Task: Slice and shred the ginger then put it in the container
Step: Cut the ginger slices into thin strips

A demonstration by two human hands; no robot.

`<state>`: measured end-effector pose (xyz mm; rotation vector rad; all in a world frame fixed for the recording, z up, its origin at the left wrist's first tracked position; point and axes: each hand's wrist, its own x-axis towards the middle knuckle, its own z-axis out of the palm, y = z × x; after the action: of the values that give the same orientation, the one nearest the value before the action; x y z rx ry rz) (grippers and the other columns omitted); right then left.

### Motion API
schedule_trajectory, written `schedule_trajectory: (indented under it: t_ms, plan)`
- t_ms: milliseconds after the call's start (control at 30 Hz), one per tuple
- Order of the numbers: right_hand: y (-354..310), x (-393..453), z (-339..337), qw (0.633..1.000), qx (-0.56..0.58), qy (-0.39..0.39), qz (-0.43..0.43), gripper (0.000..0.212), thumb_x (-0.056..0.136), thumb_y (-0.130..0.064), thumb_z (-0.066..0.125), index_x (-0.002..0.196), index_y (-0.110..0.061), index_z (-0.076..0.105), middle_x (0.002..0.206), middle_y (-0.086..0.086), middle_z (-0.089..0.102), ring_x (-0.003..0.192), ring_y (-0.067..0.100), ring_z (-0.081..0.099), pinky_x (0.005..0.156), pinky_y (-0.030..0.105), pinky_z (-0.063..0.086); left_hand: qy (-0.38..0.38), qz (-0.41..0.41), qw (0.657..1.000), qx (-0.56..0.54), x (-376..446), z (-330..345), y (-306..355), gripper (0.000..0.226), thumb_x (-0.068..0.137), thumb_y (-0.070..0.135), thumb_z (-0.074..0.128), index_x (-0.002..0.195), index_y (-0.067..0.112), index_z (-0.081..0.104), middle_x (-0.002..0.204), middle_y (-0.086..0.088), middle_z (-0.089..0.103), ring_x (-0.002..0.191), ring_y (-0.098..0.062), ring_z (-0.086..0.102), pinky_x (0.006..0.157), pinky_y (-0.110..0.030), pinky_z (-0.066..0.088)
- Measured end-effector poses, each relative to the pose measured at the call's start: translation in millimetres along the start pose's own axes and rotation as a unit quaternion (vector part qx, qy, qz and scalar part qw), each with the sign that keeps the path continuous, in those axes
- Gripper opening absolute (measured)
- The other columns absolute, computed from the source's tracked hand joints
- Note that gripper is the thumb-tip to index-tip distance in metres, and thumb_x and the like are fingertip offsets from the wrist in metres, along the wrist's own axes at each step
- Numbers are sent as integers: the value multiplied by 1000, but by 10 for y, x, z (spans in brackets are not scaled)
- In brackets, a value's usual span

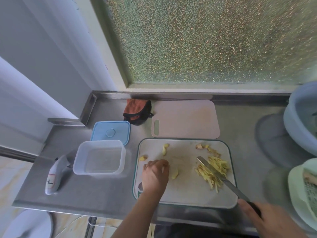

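A white cutting board [185, 191] lies on the steel counter. A pile of shredded ginger [214, 170] sits on its right side, with the knife [221, 176] blade lying across it. My right hand [267, 219] grips the knife's dark handle off the board's near right corner. My left hand [156, 172] rests on the board's left part, fingers curled down over a ginger piece that is mostly hidden. Loose ginger slices [175, 174] and a curved slice [165, 149] lie nearby, scraps [205, 147] at the far right. The clear empty container [99, 158] stands left of the board.
A blue lid [111, 132] lies behind the container, and a pink cutting board [186, 119] behind the white one. An orange cloth [137, 110] sits near the window. A knife sheath [55, 176] lies far left. Blue basin [300, 117] and green basket [303, 189] crowd the right.
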<state>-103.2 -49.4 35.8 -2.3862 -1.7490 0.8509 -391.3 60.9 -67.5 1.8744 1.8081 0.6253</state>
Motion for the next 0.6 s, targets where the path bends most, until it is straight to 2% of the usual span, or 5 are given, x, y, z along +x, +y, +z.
schedule_trajectory:
  t_ms: [167, 233, 367, 500, 600]
  plan:
    - [-115, -85, -102, 999, 31, -12, 16, 49, 82, -73, 30, 54, -38, 49, 58, -7, 53, 71, 14, 58, 65, 25, 43, -67, -85, 988, -109, -82, 33, 180, 15, 93, 13, 70, 106, 15, 77, 95, 4, 74, 82, -5, 66, 76, -3, 47]
    - [-147, -94, -123, 999, 24, -21, 11, 44, 82, -68, 34, 54, -37, 46, 59, -6, 54, 67, 10, 54, 63, 22, 41, -81, -84, 988, -103, -112, 48, 197, 17, 93, 11, 68, 107, 15, 77, 96, 3, 74, 82, -7, 66, 76, -4, 48]
    - [-152, -106, -109, 1000, 19, -14, 16, 56, 78, -82, 22, 59, -34, 45, 64, -8, 55, 76, 15, 60, 66, 24, 41, -87, -77, 990, -77, -103, 57, 195, 15, 92, 10, 70, 104, 12, 77, 93, 0, 75, 79, -10, 65, 76, -15, 53]
    - [-129, -77, -91, 1000, -9, -18, 23, 101, 40, -99, -13, 61, -27, 55, 65, -1, 60, 67, 7, 57, 67, 26, 46, -82, -63, 993, -51, -83, 36, 183, 17, 92, 9, 68, 104, 13, 79, 95, -1, 77, 81, -12, 69, 72, -4, 44]
    - [-112, -68, -76, 999, -3, -17, 35, 101, 39, -99, -14, 60, -27, 55, 65, 1, 61, 67, 6, 58, 68, 26, 48, -92, -6, 996, -17, -94, 25, 152, 17, 92, 9, 68, 101, 16, 80, 94, 3, 77, 79, -13, 71, 80, -18, 56]
